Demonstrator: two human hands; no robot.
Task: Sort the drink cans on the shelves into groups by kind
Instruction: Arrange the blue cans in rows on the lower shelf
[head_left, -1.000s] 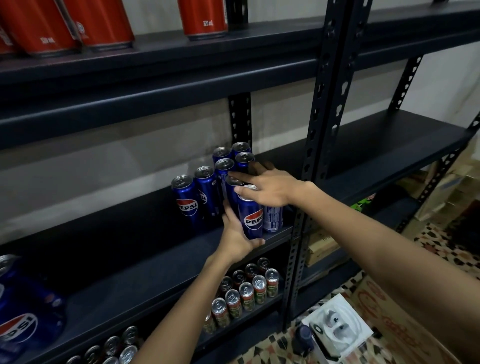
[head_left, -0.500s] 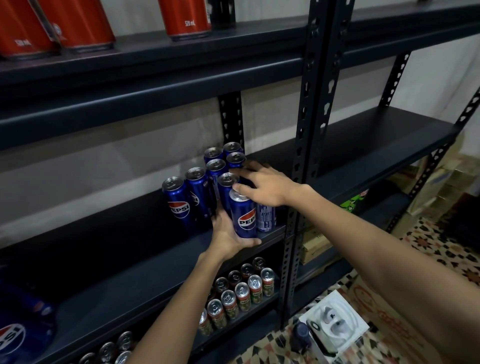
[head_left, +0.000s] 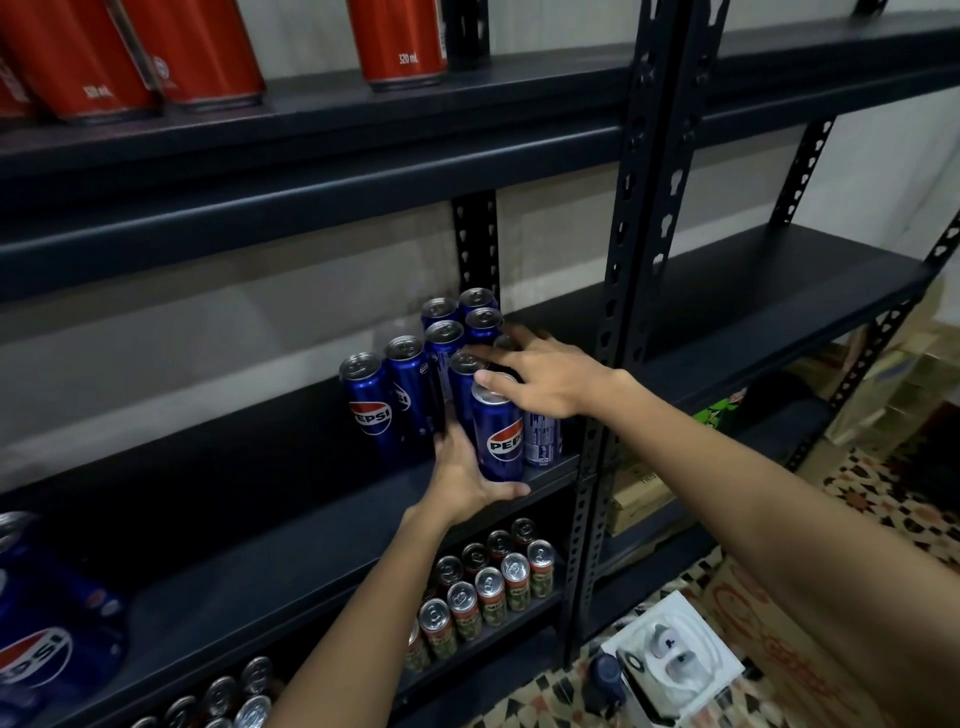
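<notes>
Several blue Pepsi cans (head_left: 410, 395) stand clustered on the middle shelf (head_left: 291, 519) beside the black upright post. My left hand (head_left: 462, 478) cups the base and side of the front Pepsi can (head_left: 497, 436) at the shelf's front edge. My right hand (head_left: 540, 379) lies flat over the tops of the front cans, fingers straight and spread, fingertips touching the lids. A further blue can (head_left: 543, 441) with small print stands under my right palm. Red cans (head_left: 400, 41) stand on the top shelf.
Green-and-red cans (head_left: 488, 592) fill the lower shelf. Another Pepsi can (head_left: 47, 623) looms at the left edge. The black post (head_left: 634, 249) divides two shelf bays; the right bay's shelf (head_left: 779, 291) is bare. Cardboard boxes (head_left: 639, 493) and a white package (head_left: 675, 654) lie on the patterned floor.
Both hands have kept their places on the front Pepsi cans. The view has shifted slightly; no can has visibly moved.
</notes>
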